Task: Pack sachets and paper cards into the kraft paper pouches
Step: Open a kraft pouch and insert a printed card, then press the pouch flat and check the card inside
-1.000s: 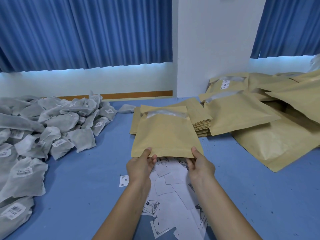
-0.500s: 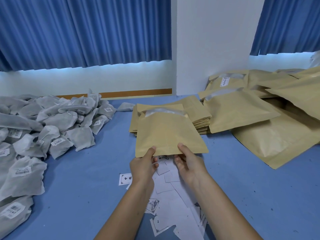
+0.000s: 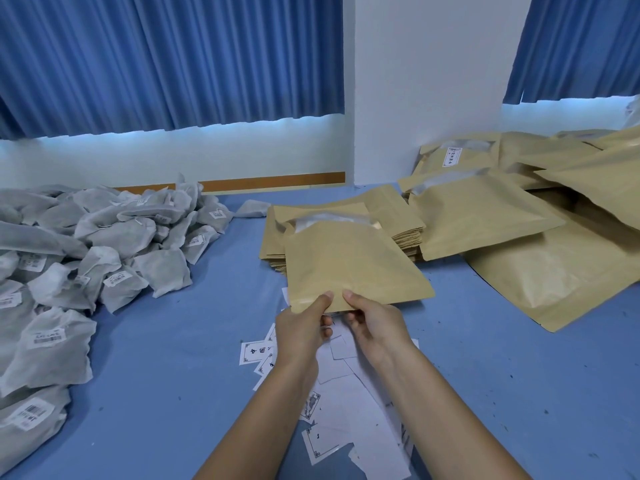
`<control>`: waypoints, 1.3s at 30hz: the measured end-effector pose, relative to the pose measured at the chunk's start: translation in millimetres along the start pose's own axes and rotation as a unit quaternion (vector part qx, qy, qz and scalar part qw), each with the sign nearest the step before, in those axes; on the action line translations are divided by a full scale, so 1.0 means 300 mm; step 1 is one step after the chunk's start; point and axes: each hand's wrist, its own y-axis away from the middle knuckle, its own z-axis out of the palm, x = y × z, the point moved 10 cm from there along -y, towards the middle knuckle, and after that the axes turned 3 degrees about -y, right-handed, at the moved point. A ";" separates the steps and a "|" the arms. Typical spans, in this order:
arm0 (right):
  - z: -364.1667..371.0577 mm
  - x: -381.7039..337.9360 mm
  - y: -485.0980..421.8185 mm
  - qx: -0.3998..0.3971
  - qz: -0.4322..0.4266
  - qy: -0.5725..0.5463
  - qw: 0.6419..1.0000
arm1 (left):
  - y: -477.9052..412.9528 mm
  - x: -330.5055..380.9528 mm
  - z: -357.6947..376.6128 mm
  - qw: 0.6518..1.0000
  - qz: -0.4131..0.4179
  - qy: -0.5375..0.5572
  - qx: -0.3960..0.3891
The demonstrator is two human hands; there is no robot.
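I hold one flat kraft paper pouch (image 3: 349, 265) above the blue table, its clear window strip at the far end. My left hand (image 3: 303, 327) and my right hand (image 3: 374, 320) both pinch its near edge, thumbs on top and close together. Behind it lies a stack of flat kraft pouches (image 3: 398, 220). White paper cards (image 3: 343, 403) are scattered on the table under my wrists. A big heap of grey sachets (image 3: 86, 247) with barcode labels covers the left side.
Larger kraft pouches (image 3: 540, 271) lie piled at the right and back right. A white pillar (image 3: 426, 88) and blue curtains (image 3: 166, 57) stand behind the table. Bare blue tabletop (image 3: 166, 348) shows between the sachets and the cards.
My right hand has slid left along the pouch's near edge until it sits beside my left hand. The pouch has turned slightly, its right corner swinging out.
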 end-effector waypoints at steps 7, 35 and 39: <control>0.033 0.029 0.016 -0.031 0.017 -0.002 0.999 | -0.022 0.011 -0.040 1.000 0.014 -0.005 0.027; -0.039 -0.051 -0.065 -0.018 0.039 -0.024 0.999 | -0.009 0.063 -0.039 0.991 0.119 0.033 0.044; -0.051 -0.134 -0.043 -0.028 -0.014 0.136 0.990 | 0.011 0.141 -0.046 0.984 0.172 0.008 0.052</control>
